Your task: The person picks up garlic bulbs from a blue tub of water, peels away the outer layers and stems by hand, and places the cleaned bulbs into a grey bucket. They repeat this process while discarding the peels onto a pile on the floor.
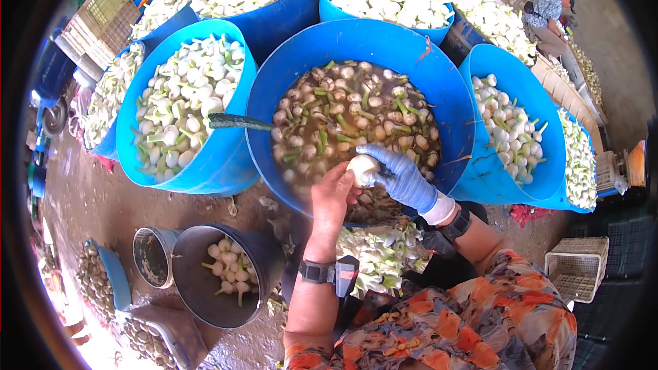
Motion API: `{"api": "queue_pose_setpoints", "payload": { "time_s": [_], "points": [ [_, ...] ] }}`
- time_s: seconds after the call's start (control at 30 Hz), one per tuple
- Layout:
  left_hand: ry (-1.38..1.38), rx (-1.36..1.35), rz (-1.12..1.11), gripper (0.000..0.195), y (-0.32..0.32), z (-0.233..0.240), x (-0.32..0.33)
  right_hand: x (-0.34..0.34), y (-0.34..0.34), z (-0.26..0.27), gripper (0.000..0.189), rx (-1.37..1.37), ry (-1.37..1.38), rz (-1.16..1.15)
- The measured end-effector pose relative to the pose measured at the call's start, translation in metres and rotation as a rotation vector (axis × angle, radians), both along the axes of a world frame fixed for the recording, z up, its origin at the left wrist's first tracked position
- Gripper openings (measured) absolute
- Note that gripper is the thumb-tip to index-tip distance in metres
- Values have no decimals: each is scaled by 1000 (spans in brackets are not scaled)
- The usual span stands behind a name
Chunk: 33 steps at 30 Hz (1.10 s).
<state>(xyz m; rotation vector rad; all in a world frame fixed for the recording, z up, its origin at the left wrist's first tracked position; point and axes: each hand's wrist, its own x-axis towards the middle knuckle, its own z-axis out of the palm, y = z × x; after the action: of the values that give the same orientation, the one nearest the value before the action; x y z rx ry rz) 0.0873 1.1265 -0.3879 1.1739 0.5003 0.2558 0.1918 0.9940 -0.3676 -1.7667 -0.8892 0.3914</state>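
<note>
My bare left hand [331,192] and my right hand [403,177], in a blue knit glove, meet above the near side of a large blue tub [437,61]. Between them is a round white bulb vegetable [363,168], its left side against my left fingers and its right side against the gloved fingers. Murky brown water fills the tub, with many bulbs [354,97] with short green stems floating in it. A green-handled tool or stalk [239,122] lies across the tub's left rim. Peelings [380,257] lie in a heap below my hands.
Blue tubs of white bulbs stand at the left [123,128], at the right [552,164] and behind. A dark bucket [187,277] with several bulbs and a smaller bucket [167,246] are at the lower left. A plastic crate [591,262] lies lower right. A person [547,13] sits at the upper right.
</note>
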Motion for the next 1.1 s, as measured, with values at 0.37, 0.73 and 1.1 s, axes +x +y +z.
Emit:
{"api": "queue_pose_setpoints", "payload": {
  "time_s": [0.37,0.73,1.1],
  "points": [
    [-12,169,-285,25,6,11,-4,12,-17,2,46,-55,-100,118],
    [33,279,-216,21,-4,2,-6,9,-24,9,45,-122,-126,153],
    [45,174,-75,14,-9,6,0,6,-19,7,49,-18,72,34]
  ]
}}
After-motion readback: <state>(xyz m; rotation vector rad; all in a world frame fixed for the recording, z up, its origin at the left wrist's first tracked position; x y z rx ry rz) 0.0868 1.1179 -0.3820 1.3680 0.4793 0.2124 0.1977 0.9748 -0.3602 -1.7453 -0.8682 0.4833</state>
